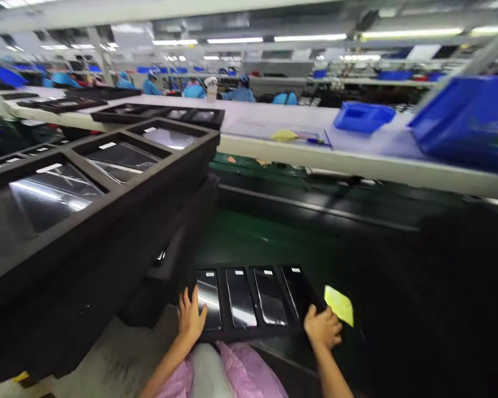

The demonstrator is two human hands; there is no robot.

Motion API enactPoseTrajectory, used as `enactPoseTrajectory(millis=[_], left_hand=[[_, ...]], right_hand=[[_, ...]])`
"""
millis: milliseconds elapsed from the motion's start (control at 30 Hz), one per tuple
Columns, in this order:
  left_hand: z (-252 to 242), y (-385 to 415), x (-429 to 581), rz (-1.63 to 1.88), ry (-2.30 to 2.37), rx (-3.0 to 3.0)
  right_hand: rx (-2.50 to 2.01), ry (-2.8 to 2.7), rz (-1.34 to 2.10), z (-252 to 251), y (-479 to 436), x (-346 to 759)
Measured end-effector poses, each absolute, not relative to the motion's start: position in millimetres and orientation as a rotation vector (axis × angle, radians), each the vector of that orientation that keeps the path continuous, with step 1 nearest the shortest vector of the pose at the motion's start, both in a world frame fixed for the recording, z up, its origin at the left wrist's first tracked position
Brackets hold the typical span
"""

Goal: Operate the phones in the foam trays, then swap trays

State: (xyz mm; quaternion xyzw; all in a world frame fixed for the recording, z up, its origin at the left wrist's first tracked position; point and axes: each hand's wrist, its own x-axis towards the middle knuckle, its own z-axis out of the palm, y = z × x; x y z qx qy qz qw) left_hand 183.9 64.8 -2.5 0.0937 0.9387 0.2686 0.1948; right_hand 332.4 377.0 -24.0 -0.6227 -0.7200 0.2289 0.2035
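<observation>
Both hands, left hand and right hand, grip the black tray at its ends.

A dark green belt carries a black tray of four glossy panels at its near edge, with a yellow slip just beside the tray's right end. A stack of black trays stands at the left. Beyond the belt, a white bench bears a blue bin, a yellow cloth and further black trays
</observation>
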Motion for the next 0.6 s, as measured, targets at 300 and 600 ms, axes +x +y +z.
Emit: enactPoseTrajectory(millis=[300,600], left_hand=[[-17.8,86.9,175.3,0.509,2.77,0.348],[-13.8,117.1,164.3,0.372,2.859,0.276]], right_hand=[[-1.95,-1.953,0.351,-44.0,356.8,345.7],[-1.861,-1.944,0.495,-54.3,397.5,336.7]])
